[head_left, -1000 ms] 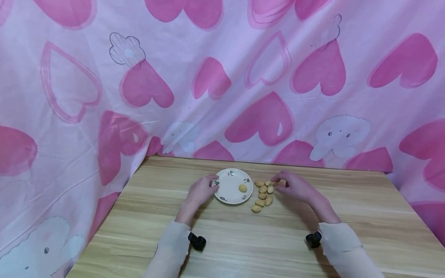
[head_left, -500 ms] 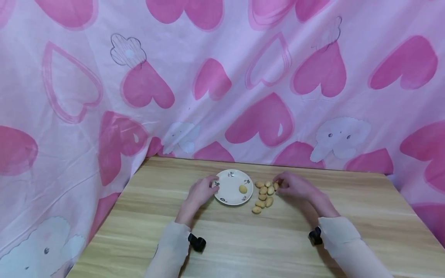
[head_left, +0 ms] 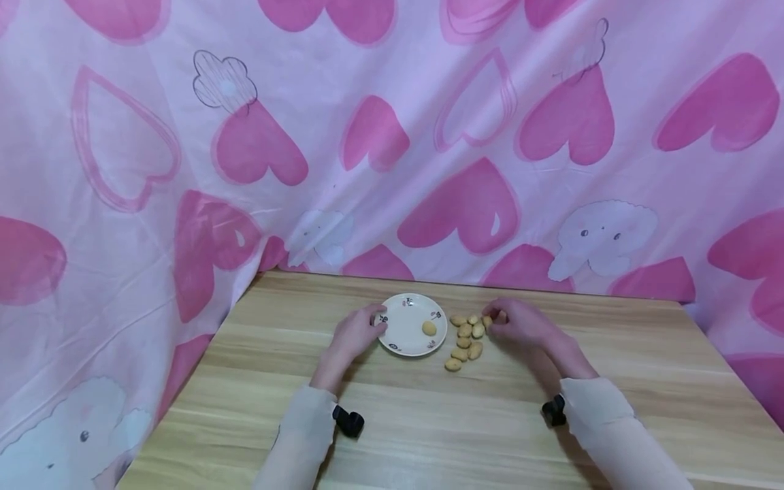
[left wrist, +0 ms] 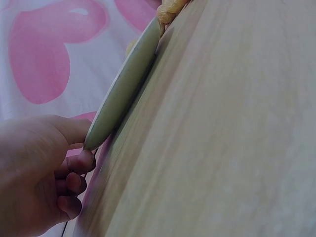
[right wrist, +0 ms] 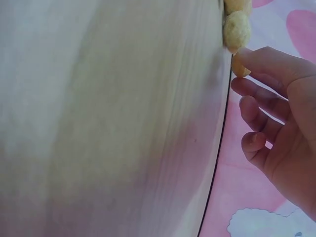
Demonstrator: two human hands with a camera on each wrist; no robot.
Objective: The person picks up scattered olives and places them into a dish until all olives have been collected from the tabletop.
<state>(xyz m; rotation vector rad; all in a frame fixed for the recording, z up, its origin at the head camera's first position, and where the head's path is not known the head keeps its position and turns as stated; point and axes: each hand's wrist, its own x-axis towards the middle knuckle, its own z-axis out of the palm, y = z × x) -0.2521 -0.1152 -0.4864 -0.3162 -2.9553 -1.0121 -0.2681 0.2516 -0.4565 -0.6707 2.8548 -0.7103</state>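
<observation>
My left hand (head_left: 356, 332) pinches the left rim of a small white plate (head_left: 401, 340) decorated around its edge. The left wrist view has the plate (left wrist: 121, 91) edge-on, its rim between thumb and fingers. One tan peanut (head_left: 429, 328) lies on the plate's right half. Right of the plate, several unshelled-looking peanuts (head_left: 464, 331) form an uneven column on the table. At the upper right of this group, my right hand (head_left: 520, 323) holds one peanut (right wrist: 240, 66) between thumb and index finger; the other fingers curl loosely. Another peanut (right wrist: 237, 30) sits close beside it.
A light wood table (head_left: 429, 429) carries everything. Behind it and along its left side hangs a pink cloth (head_left: 367, 68) printed with hearts. Black wrist cameras sit at both sleeves, the left camera (head_left: 349, 422) and the right camera (head_left: 554, 411).
The right hand has shifted slightly right, and a peanut at its fingertips now stands a little apart at the group's right edge. The left hand and plate have stayed put.
</observation>
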